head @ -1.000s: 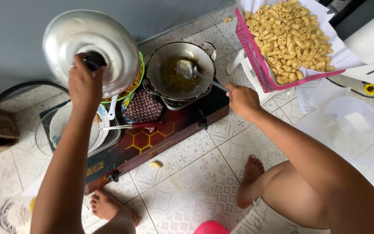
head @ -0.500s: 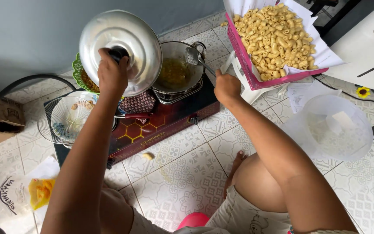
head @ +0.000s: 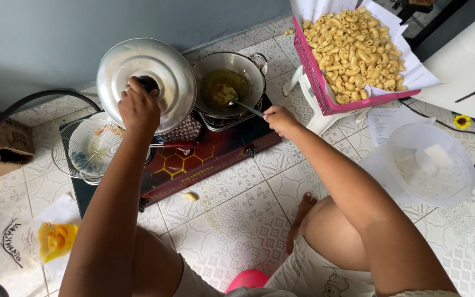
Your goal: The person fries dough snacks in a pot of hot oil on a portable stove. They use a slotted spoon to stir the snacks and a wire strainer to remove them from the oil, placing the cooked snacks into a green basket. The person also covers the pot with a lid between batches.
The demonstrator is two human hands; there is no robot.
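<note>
Left hand point(head: 138, 107) is clenched on the dark knob of a round metal lid point(head: 147, 82), held up and tilted beside the pan, apparently off the pan so the contents stay reachable. Right hand point(head: 280, 118) pinches the end of a metal spoon's handle point(head: 247, 108); the spoon's bowl sits down in the oil, so the grip at the far end likely keeps the fingers away from the heat.

The pan point(head: 229, 82) sits on the right burner of a dark two-burner stove point(head: 193, 159) placed directly on the tiled floor point(head: 237, 220). Yellowish oil covers its bottom.

A wire skimmer point(head: 92, 146) rests over a bowl on the left burner, its red handle pointing toward the stove's middle, within easy reach. A pink basket point(head: 317, 82) lined with white paper holds a heap of fried macaroni-shaped pieces point(head: 353, 49); it is raised on a white stool just right of the stove. A clear plastic tub point(head: 430, 165) sits farther right on the floor. One stray piece point(head: 191, 196) lies on the tiles in front of the stove.
</note>
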